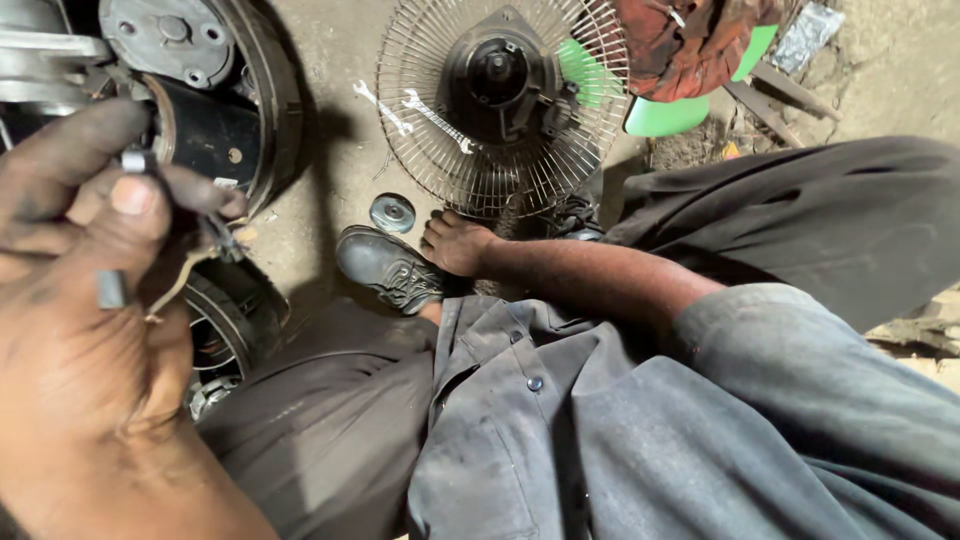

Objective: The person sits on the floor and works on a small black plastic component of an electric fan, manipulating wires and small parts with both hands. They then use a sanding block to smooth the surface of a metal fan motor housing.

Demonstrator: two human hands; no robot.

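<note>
My left hand [75, 300] is raised close to the camera at the left, its grimy fingers pinched on a thin wire [178, 283] with small grey metal terminals [112, 288]. Just behind it is a dark round motor housing [205, 125]. My right arm reaches forward from a grey sleeve. My right hand [455, 243] rests on the floor at the lower edge of a wire fan guard [420, 150], beside a black shoe [388, 265]. Its fingers are curled, and whether they hold anything is hidden. The fan's black motor [497, 75] sits in the middle of the guard.
Two silver wrenches [432, 118] lie on the concrete floor behind the fan guard. A round metal disc [392, 213] lies near the shoe. A green plastic piece [665, 115] and a red patterned cloth [690, 40] are at the top right.
</note>
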